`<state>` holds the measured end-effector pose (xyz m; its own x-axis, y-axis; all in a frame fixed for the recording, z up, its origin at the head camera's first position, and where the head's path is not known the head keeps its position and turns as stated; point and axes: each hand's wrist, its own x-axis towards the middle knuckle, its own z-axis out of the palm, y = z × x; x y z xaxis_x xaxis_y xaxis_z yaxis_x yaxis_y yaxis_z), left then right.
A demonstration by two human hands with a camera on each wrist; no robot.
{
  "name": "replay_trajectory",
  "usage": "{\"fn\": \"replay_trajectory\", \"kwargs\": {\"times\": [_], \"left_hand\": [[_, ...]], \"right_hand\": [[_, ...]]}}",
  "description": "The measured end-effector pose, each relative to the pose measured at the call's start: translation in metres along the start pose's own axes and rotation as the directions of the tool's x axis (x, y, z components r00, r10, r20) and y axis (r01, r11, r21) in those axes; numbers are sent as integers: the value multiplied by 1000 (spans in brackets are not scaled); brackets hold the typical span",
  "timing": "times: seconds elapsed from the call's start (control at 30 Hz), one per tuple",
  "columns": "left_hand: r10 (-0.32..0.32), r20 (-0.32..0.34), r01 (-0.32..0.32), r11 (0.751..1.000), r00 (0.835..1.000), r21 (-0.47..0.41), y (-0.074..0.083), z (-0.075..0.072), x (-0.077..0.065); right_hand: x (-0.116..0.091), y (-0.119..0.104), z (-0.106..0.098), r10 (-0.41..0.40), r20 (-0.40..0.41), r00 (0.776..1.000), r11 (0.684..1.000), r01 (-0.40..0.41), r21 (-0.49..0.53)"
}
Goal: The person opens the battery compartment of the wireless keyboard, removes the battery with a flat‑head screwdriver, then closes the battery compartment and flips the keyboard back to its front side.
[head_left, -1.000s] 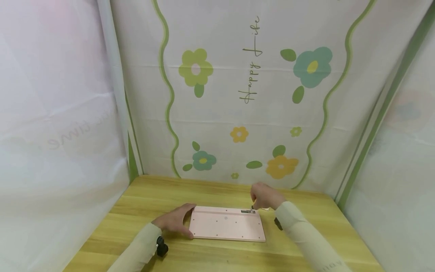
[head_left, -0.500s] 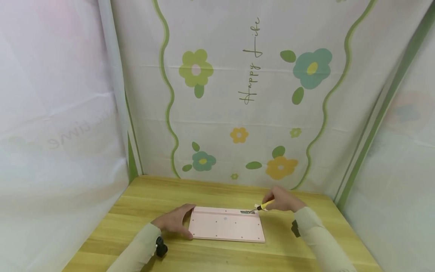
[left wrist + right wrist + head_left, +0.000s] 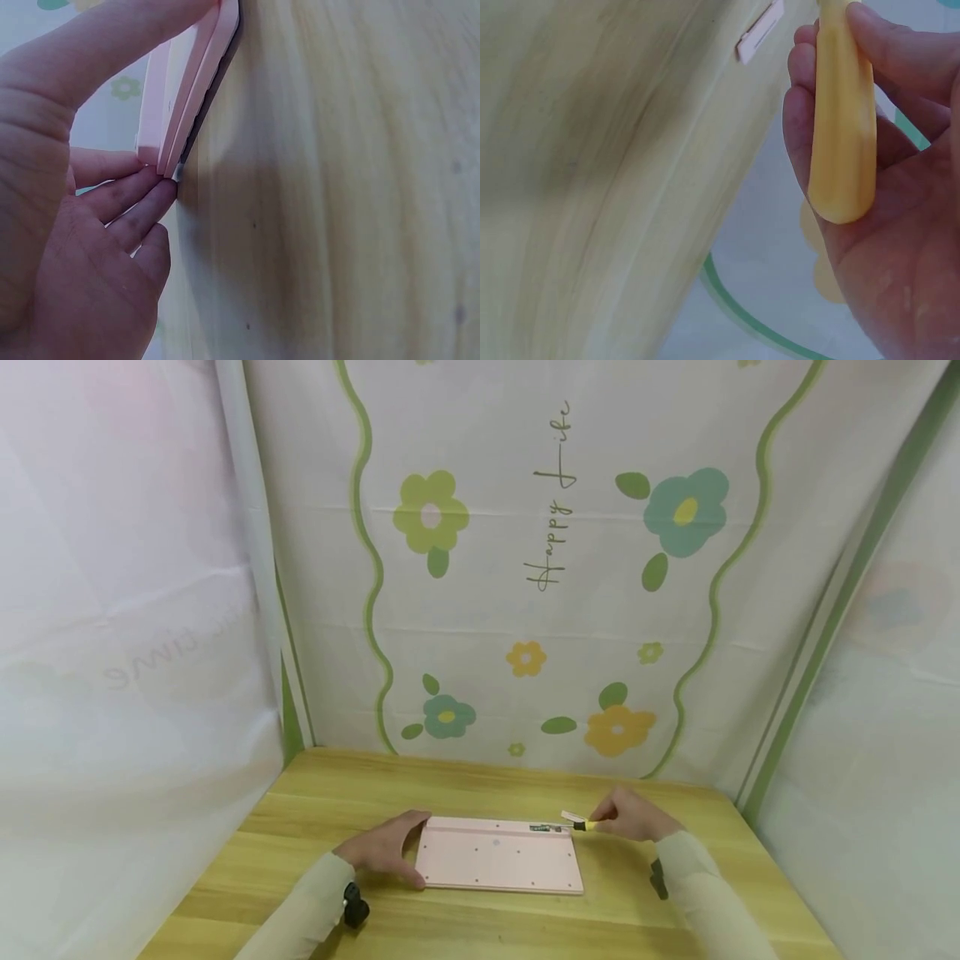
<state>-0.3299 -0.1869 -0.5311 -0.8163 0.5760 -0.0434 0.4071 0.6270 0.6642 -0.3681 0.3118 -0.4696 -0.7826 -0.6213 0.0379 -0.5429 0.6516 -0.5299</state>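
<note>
A pink keyboard (image 3: 498,864) lies on the table with its screw-dotted back facing up. My left hand (image 3: 384,847) spans its left end, thumb at the near corner and fingers at the far one; the left wrist view shows fingertips against the keyboard's edge (image 3: 154,105). Near the far right corner is an open narrow compartment (image 3: 550,828) with green and metal parts inside. My right hand (image 3: 633,816) grips the yellow handle of a screwdriver (image 3: 844,127). Its shaft lies nearly flat, pointing left over the compartment. The tip is too small to make out.
A small pale pink cover-like piece (image 3: 573,816) lies on the wooden table (image 3: 345,785) just behind the keyboard's far right corner. Flower-printed fabric (image 3: 480,610) hangs behind the table, with more fabric at both sides.
My right hand has moved right and lower, tilting the screwdriver from steep to nearly flat. The small pink piece now shows more fully. My left hand and the keyboard stay in place.
</note>
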Motion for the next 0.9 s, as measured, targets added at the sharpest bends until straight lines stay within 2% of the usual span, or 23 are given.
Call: {"fn": "replay_trajectory", "kwargs": {"times": [0.3,0.47,0.67,0.77,0.9], "left_hand": [[-6,-2,6,1000,1000,-2,2,0,-1],[-2,-1,2,1000,1000,3,1,1,-1],[1,3,-1,1000,1000,15,-4,2,1],[-4,2,4,1000,1000,7,-4,2,1],[0,-1,0,1000,1000,7,-3,1,-1]], "right_hand": [[-1,7,6,29,40,999,997,-32,75],[-2,7,6,32,57,998,997,-37,73],[-12,6,3,53,10,999,999,-53,2],[-19,10,0,84,-45,995,994,-87,-68],[-29,19,-2,76,-118,990,990,-90,-112]]}}
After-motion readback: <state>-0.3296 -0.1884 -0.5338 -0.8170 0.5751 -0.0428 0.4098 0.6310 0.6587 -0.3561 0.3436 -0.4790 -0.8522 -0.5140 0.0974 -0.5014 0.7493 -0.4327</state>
